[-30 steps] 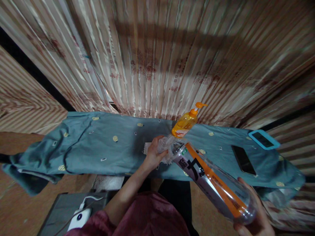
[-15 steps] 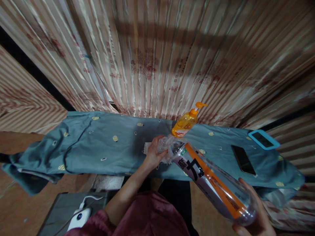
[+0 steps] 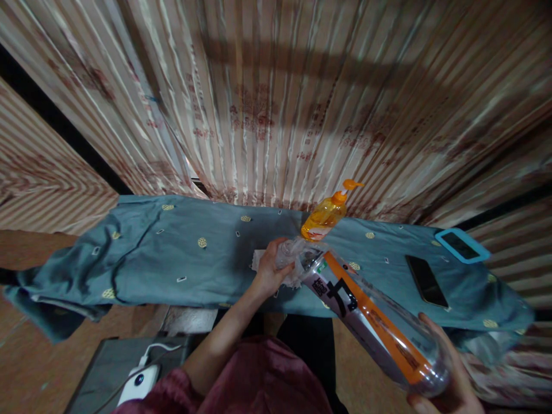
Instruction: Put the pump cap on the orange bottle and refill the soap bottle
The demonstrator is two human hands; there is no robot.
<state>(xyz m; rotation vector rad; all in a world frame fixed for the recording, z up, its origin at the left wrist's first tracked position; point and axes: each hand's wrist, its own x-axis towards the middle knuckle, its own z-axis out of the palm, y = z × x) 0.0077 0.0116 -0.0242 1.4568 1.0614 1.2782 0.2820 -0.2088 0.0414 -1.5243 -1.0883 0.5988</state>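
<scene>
A large clear plastic bottle [image 3: 371, 325] with an orange and black label lies tilted across my front, neck toward the table. My right hand [image 3: 448, 379] grips its base at the lower right. My left hand [image 3: 269, 267] is closed around the bottle's neck together with a whitish crumpled tissue or wrap [image 3: 297, 261]. Just behind the neck stands an orange pump dispenser bottle [image 3: 325, 215] on the blue-green cloth [image 3: 181, 259] that covers the table.
A dark phone [image 3: 426, 280] and a device in a light-blue case [image 3: 461, 244] lie on the cloth at right. Striped curtains [image 3: 276, 98] hang behind. A white charger with cable [image 3: 138, 384] sits on a grey surface at lower left.
The bottle has turned slightly about its long axis, so the label has shifted. Both hands stay in nearly the same places.
</scene>
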